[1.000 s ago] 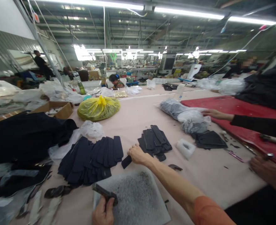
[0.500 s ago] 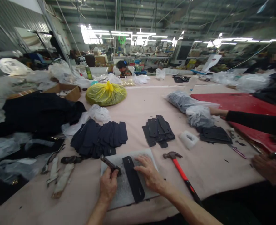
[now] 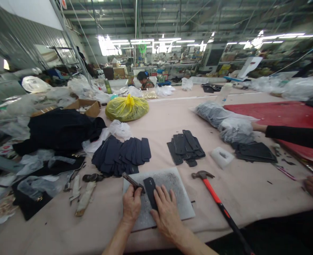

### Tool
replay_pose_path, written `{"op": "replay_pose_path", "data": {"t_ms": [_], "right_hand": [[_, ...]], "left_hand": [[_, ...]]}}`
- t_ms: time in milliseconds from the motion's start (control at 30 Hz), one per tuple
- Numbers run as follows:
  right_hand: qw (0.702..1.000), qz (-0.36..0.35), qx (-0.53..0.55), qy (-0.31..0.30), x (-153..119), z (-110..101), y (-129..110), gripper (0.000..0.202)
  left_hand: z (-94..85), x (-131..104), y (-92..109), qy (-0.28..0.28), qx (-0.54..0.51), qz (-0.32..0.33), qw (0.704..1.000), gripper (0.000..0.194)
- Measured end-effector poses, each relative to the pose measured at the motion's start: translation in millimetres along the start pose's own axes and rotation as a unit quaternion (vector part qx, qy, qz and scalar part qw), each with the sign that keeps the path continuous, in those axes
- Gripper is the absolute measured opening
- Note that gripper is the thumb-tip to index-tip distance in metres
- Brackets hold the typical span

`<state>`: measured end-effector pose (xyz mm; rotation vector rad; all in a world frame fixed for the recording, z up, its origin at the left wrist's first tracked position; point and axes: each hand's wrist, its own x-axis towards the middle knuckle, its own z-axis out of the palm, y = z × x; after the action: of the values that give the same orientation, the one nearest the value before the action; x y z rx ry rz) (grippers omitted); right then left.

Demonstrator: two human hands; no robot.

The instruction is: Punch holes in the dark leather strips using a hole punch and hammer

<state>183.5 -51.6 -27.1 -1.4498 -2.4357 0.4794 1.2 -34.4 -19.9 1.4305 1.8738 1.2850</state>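
My left hand is closed around a dark metal tool, held tilted over the left part of a grey board. A dark fabric strip with small marks near its top end lies on the board. Flat on the strip's lower part rests my right hand, fingers stretched out and slightly apart, hiding that part. Behind the board are a fanned stack of dark pieces and a smaller pile of dark pieces.
A red-handled hammer lies right of the board, wrapped-handle hammers left. Behind are a yellow bag and a white block. At right, another person's sleeved arm reaches to a plastic bag.
My right hand has moved down from beside the strip's upper part onto its lower part. My left hand still holds the tool. The whole view has shifted slightly.
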Motion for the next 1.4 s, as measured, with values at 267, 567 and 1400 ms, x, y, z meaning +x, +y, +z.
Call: {"op": "replay_pose_path", "data": {"t_ms": [267,567,1400], "right_hand": [[0.997,0.065,0.018,0.026,1.4,10.7,-23.9,0.067],[0.993,-0.04,0.08,-0.072,-5.3,-31.4,-0.3,0.08],[0.991,-0.088,0.091,-0.046,-9.0,-27.5,6.4,0.101]], "left_hand": [[20.0,36.1,19.9,-0.036,-0.029,0.004,0.999,0.023],[25.0,35.5,9.2,-0.121,-0.039,-0.001,0.992,0.028],[26.3,32.0,4.7,-0.111,0.02,0.035,0.993,0.026]]}}
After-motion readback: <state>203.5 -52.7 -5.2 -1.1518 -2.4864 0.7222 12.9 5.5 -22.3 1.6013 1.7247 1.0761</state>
